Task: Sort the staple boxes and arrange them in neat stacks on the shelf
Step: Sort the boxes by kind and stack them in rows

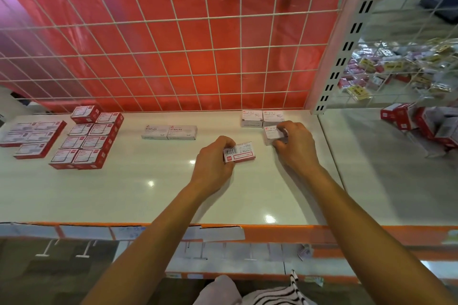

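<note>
Head view.

Shelf (148,193): white, glossy, with an orange front edge. A white wire grid (173,44) stands at the back over a red panel.

Left hand (214,160): fingers curled round the left end of a red staple box (241,153). The box is level, at mid-shelf. Cannot tell whether it rests on the surface or is held just off it. It has red sides and a white top label, with a barcode at the left end and a red-framed strip along the front.

Right hand (295,146): fingers and thumb pinch a pale box (271,134) at right rear. It is just in front of two PAPER CLIPS boxes (251,118), which stand side by side against the grid.

Centre-left rear: two pale grey STAPLES boxes (169,132), side by side and touching, with their long faces forward.

Left: a red box block (86,142), two columns wide, white labels up and the boxes packed edge to edge. The rear-left box sits higher than the others. Further left is a group of flat red boxes (32,136), also label-up.

Right: beyond the slotted upright (347,44), in the next bay, lies a loose red box heap (421,124), with the boxes tilted at mixed angles.
</note>
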`<state>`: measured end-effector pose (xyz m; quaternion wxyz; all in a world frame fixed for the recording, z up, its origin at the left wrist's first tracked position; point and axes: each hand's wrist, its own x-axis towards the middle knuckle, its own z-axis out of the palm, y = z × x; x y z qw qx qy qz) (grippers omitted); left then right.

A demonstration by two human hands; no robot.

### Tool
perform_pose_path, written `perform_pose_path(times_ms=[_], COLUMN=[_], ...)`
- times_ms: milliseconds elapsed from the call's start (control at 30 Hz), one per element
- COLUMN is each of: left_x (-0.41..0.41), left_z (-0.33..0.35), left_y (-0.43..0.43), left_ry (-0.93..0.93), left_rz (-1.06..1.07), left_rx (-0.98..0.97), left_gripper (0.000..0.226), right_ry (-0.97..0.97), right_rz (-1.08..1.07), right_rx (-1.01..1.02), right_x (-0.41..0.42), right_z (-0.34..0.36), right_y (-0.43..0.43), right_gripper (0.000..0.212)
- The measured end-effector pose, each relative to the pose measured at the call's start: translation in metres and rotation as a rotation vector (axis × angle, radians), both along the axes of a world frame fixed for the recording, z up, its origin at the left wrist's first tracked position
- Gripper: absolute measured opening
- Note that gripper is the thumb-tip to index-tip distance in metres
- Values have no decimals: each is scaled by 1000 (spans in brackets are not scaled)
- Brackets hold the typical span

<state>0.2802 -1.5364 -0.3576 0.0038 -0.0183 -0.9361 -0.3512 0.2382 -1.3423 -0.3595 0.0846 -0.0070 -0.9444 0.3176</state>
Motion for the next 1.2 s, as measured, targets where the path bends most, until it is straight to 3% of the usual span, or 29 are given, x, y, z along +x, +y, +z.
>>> perform_pose_path(times_ms=[767,900,1000,1100,1200], left_x=[-4,-6,-9,-8,-6], left_z=[2,4,4,4,5], left_y=[-6,-13,-18,-22,-26], left_ry=[-2,-37,-126,-186,-198], left_rz=[11,-43,-65,-31,23], left_rx=[23,138,327,505,539], left_gripper=[30,23,19,22,26], right_ry=[11,105,149,42,-36], right_rz=[-38,-65,58,186,234], right_rx=[-32,4,-63,-210,-304], right_x=[-9,-1,7,16,22], right_z=[-12,-9,-2,4,5], right_y=[-5,-10,-22,-35,-43], right_gripper=[38,35,38,41,39])
